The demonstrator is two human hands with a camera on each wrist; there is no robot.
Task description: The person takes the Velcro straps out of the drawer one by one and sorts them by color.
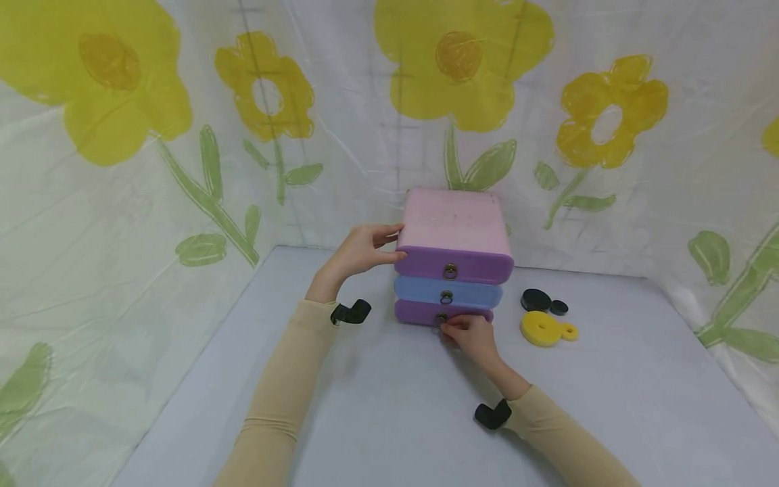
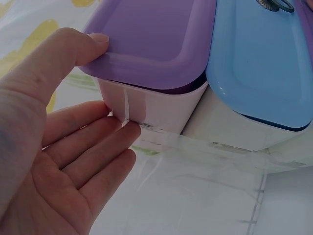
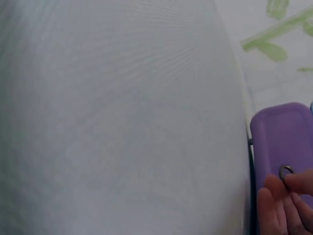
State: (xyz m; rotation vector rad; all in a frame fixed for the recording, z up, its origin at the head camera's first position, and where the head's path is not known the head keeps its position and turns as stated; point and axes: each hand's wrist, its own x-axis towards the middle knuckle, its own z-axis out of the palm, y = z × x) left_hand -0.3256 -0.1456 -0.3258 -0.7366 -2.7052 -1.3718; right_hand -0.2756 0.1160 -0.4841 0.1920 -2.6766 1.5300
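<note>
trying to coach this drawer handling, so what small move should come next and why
Probably draw the bottom purple drawer gently outward: the right hand pinches its ring pull, that drawer looks closed, and the left hand rests its thumb on the top purple drawer, seemingly as a brace.

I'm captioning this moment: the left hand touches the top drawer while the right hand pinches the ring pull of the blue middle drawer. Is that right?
Not quite: the right hand pinches the ring pull of the purple bottom drawer, as the head view shows. The left hand does touch the top drawer.
</note>
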